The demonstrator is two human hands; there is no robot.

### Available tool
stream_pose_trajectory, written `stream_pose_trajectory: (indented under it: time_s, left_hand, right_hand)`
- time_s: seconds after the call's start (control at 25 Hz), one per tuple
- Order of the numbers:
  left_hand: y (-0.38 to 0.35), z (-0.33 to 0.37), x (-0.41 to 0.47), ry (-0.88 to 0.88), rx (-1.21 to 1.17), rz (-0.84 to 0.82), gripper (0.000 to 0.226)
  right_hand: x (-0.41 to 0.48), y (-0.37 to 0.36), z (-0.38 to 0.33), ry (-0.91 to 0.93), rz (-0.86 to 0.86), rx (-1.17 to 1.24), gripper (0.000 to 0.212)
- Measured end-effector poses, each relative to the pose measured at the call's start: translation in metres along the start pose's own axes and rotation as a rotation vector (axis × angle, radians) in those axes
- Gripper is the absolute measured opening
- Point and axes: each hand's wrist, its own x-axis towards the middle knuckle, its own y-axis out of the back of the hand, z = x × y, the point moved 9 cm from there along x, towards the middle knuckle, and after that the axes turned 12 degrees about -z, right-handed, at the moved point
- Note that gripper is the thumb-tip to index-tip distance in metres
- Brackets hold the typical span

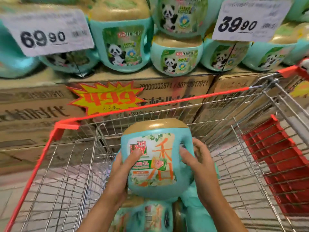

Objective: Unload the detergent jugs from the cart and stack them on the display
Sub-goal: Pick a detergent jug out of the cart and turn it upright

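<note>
Head view: left hand (119, 168), right hand (200, 159) curled fingers (185, 156) round 1 jug (157, 164) over cart (150, 106); display jugs (122, 46) sat on cartons (173, 88).

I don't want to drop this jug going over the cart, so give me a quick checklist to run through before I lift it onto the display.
1. Left hand on the held jug: ok, thumb across the label.
2. Right hand at the handle side: ok, fingers curled on it.
3. Gold cap seated: ok; tightness cannot tell.
4. Clearing the cart's red rim: cannot tell, the rim lies between jug and display.
5. Free spot among the display jugs: cannot tell, the front row looks full.
6. Label match: cannot tell; this face shows flowers, display jugs show pandas.
</note>
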Motion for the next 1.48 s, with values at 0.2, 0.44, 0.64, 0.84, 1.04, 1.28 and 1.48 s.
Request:
stream_pose_trajectory:
  time_s: [0.2,0.44,0.64,0.84,1.04,1.28,1.48]
  left_hand:
    - [0.02,0.017,-0.069,-0.174,0.048,0.133,0.075]
    - [0.072,0.016,-0.191,-0.306,0.052,0.527,0.07]
    - [0.127,0.027,-0.302,-0.479,0.004,0.785,0.052]
    - [0.196,0.034,-0.398,-0.581,-0.044,0.964,0.058]
    - [0.285,0.068,-0.493,-0.613,0.031,1.048,0.059]
    - [0.367,0.097,-0.541,-0.608,0.027,1.04,0.059]
    - [0.445,0.144,-0.526,-0.601,0.041,1.0,0.053]
  right_hand:
    - [-0.008,-0.053,0.003,0.049,-0.169,-0.059,0.042]
    - [-0.048,-0.158,0.031,-0.035,-0.545,-0.09,0.031]
    - [-0.113,-0.257,0.037,0.0,-0.788,-0.109,0.031]
    - [-0.177,-0.372,0.055,-0.023,-0.914,-0.078,0.032]
    - [-0.244,-0.488,0.081,-0.044,-0.971,-0.057,0.015]
    - [-0.27,-0.584,0.094,-0.032,-0.943,-0.152,0.016]
    - [-0.238,-0.657,0.098,0.017,-0.875,-0.203,0.021]
